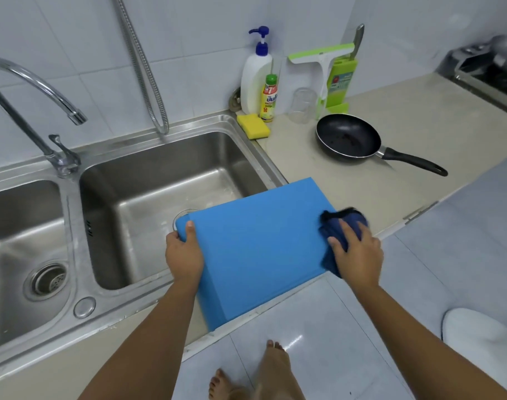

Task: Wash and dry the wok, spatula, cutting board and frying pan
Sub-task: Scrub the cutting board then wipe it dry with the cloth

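over sink (246, 145), cutting board (258, 246) in left hand (184, 254)

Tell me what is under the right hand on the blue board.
A dark blue cloth lies under the right hand, pressed on the blue cutting board. The board surface beneath the cloth is hidden.

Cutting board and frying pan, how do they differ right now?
The cutting board is blue, flat and rectangular; the frying pan is black and round with a handle. The board is held by the left hand and wiped by the right hand with a dark cloth; the pan sits untouched on the counter.
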